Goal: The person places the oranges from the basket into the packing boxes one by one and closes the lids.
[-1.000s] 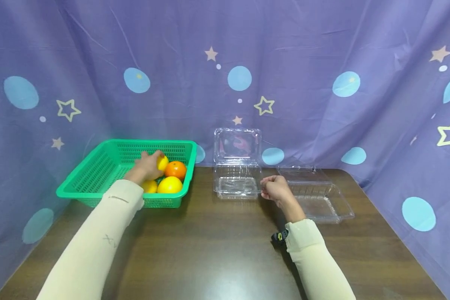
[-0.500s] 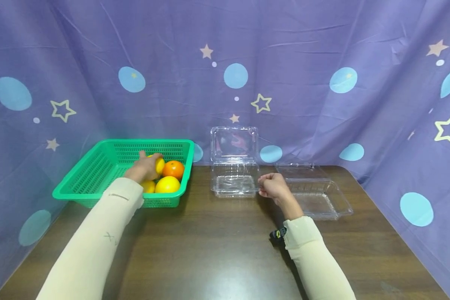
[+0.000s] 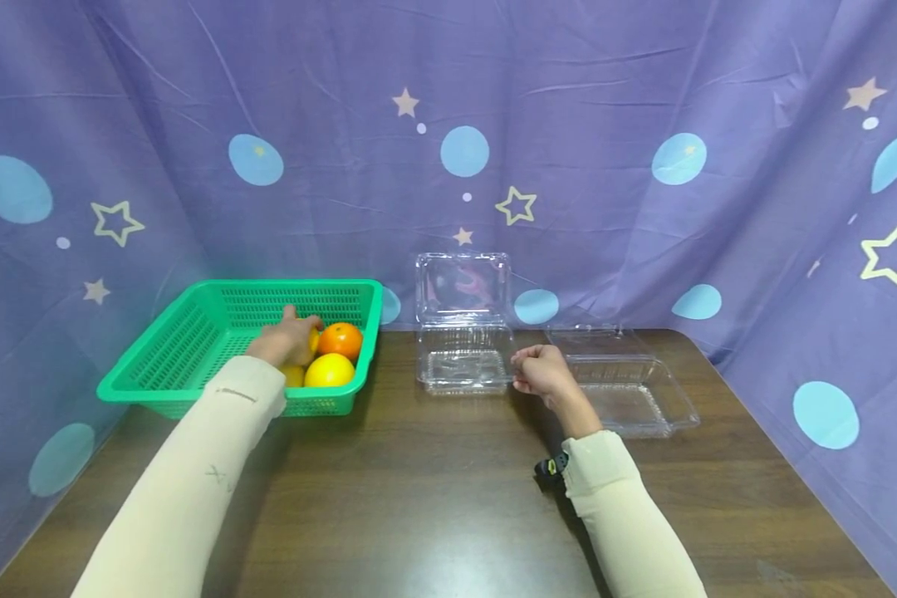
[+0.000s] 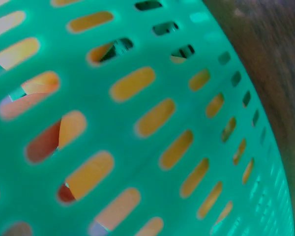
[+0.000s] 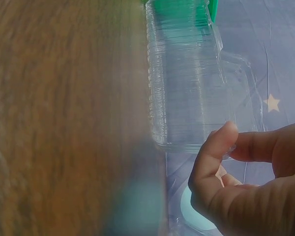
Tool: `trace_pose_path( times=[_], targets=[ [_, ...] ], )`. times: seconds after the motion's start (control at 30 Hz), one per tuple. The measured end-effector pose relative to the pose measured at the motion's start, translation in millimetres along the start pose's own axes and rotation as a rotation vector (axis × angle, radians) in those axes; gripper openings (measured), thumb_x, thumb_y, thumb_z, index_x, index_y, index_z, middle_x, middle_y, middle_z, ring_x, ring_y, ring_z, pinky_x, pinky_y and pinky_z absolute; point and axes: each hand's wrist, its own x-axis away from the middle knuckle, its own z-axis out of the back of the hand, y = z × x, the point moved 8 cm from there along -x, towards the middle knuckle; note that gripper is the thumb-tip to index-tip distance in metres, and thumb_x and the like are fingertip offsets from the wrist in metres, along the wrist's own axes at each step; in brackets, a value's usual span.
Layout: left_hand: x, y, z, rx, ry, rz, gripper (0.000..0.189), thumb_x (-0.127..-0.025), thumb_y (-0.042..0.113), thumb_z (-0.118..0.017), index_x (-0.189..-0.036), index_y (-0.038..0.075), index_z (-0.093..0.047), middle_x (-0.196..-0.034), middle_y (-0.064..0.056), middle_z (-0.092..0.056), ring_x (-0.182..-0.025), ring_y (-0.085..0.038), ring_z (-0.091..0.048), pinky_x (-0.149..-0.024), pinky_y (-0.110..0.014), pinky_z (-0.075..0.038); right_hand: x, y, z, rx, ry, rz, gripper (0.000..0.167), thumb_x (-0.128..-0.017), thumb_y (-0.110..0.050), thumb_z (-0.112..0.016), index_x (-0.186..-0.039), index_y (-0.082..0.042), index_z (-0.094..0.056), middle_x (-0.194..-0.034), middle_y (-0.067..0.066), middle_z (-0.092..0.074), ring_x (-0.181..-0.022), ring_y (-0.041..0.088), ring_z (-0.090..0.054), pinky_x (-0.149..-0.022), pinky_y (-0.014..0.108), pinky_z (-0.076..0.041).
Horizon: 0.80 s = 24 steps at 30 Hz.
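Note:
In the head view my left hand (image 3: 287,339) reaches into a green perforated basket (image 3: 157,392), its fingers curled over a yellow round fruit (image 3: 314,343) that they mostly cover. Beside that fruit lie an orange one (image 3: 340,340) and a second yellow one (image 3: 330,370). Part of another yellow fruit (image 3: 293,375) shows under the hand. The left wrist view is filled by the basket wall (image 4: 132,118), with yellow-orange behind its slots. With thumb and forefinger, my right hand (image 3: 544,375) pinches the front right corner of a clear plastic clamshell box (image 3: 465,365), whose lid stands up.
A second clear clamshell box (image 3: 631,399), lid laid back, sits to the right behind my right hand. Both boxes and the basket stand on a brown wooden table (image 3: 419,490). A purple curtain (image 3: 583,108) hangs right behind the table's back edge.
The head view has turned slightly, shifting everything a little left. My left hand and the yellow fruit under it sit lower in the basket. My right hand keeps its pinch on the box corner.

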Motion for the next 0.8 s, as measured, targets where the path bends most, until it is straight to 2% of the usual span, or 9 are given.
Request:
trace_pose_path(
  times=[0.2,0.37,0.5,0.63,0.8],
  targets=[
    [12.8,6.9,17.5,-0.007,0.103,-0.052,0.064,-0.089,0.008,-0.068,-0.149,0.011,-0.043,-0.146,-0.035,-0.011,-0.119,-0.073,-0.029,-0.084,-0.072,-0.047,1.2,-2.8,-1.2,-0.003,-0.005,0.003,0.016,-0.095,0.007,-0.051,-0.111,0.009,-0.054,-0.093,0.011,-0.056,-0.060,0.010,-0.053,-0.054,0.019,-0.052],
    [19.4,13.6,34.8,-0.018,0.186,-0.081,0.068,-0.086,0.015,-0.073,-0.147,0.013,-0.045,-0.149,-0.034,-0.012,-0.119,-0.069,-0.027,-0.080,-0.069,-0.049,1.2,-3.9,0.5,-0.002,-0.003,0.000,0.014,-0.096,0.006,-0.050,-0.109,0.007,-0.055,-0.090,0.009,-0.055,-0.061,0.010,-0.052,-0.055,0.020,-0.053],
    [23.9,21.1,45.3,-0.041,0.240,-0.117,0.069,-0.085,0.022,-0.073,-0.148,0.014,-0.045,-0.150,-0.032,-0.015,-0.117,-0.065,-0.027,-0.073,-0.061,-0.050,0.3,-2.0,1.7,0.003,-0.003,-0.001,0.012,-0.098,0.004,-0.052,-0.109,0.007,-0.055,-0.086,0.007,-0.054,-0.062,0.010,-0.052,-0.055,0.020,-0.053],
    [33.8,35.2,54.3,-0.063,0.291,-0.152,0.070,-0.085,0.029,-0.075,-0.148,0.015,-0.046,-0.148,-0.028,-0.020,-0.115,-0.059,-0.028,-0.071,-0.054,-0.048,0.7,-0.3,1.1,0.006,-0.001,-0.003,0.012,-0.097,0.004,-0.052,-0.108,0.007,-0.055,-0.086,0.007,-0.054,-0.061,0.010,-0.052,-0.055,0.019,-0.053],
    [48.9,61.2,64.5,-0.090,0.351,-0.185,0.071,-0.083,0.031,-0.077,-0.146,0.017,-0.049,-0.150,-0.025,-0.023,-0.116,-0.057,-0.027,-0.075,-0.056,-0.045,1.8,-0.4,0.1,-0.002,-0.007,0.000,0.014,-0.095,0.007,-0.051,-0.108,0.008,-0.055,-0.088,0.008,-0.055,-0.060,0.009,-0.053,-0.055,0.019,-0.053]
  ],
)
